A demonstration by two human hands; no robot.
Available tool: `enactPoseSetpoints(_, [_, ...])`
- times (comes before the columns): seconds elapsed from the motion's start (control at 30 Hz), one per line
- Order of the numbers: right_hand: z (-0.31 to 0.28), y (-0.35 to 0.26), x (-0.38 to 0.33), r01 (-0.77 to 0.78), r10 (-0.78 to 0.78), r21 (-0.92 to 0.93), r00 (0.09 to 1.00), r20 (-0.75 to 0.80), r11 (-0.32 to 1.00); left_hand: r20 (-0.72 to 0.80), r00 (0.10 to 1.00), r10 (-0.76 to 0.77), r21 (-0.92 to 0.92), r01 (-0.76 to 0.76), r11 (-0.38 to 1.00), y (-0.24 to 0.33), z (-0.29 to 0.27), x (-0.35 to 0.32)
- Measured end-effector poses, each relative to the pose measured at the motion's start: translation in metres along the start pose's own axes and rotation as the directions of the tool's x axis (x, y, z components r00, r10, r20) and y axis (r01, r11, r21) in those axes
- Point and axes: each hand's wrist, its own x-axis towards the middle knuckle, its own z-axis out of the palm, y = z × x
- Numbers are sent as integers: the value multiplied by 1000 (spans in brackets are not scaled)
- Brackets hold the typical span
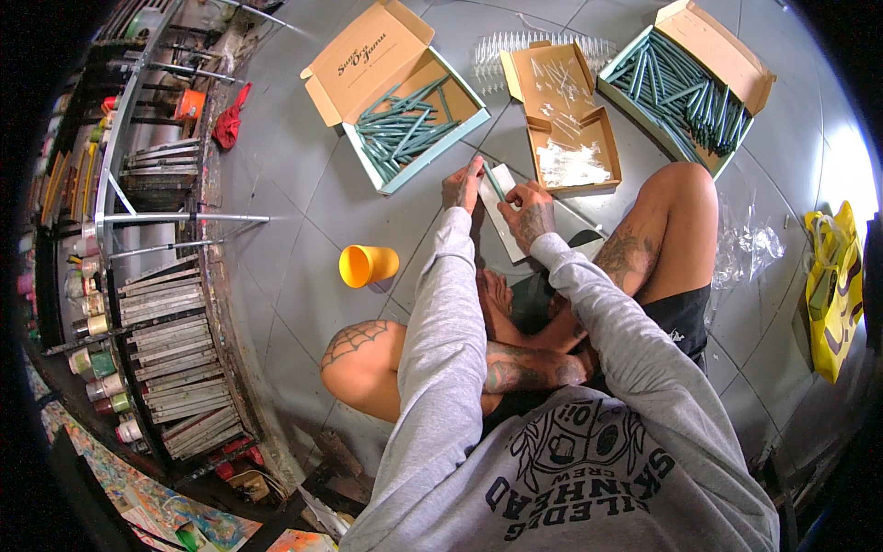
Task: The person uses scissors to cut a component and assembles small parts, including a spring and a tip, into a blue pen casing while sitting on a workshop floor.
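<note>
"What are the hands busy with?"

"A slim, straight, dark green rod (496, 183), between them, over a long white block (499, 230). The right hand (531, 216) has its fingers drawn together on the rod's near end."

"And the left hand (461, 187)?"

"Its fingers are curled in beside the far end. Whether they grip anything, I cannot tell."

"What lies ahead?"

"Open cardboard boxes on smooth grey floor tiles (308, 221). The left box (445, 72) and right box (747, 69) are plain brown inside, pale green outside, heaped with similar rods. The middle box (602, 138) holds small, clear, glossy pieces (572, 164)."

"Anything softer?"

"Crumpled clear plastic film (747, 247) by the right knee, and a shiny yellow bag (831, 299). Left, there's a rounded yellow cup (380, 264)."
</note>
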Motion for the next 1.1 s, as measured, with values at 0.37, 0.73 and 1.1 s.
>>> enactPoseSetpoints(0.37, [-4,-5,-3,34,-31,75,999,-29,997,-10,1000,-23,-258,20,966,-13,2,-2])
enactPoseSetpoints(0.73, [-48,-3,-34,37,-37,16,999,-27,999,-331,943,-24,14,30,999,-44,-4,2])
enactPoseSetpoints(1.1, [-152,-10,-12,113,-86,-92,962,260,989,-451,890,-64,-519,-203,830,98,-56,-12])
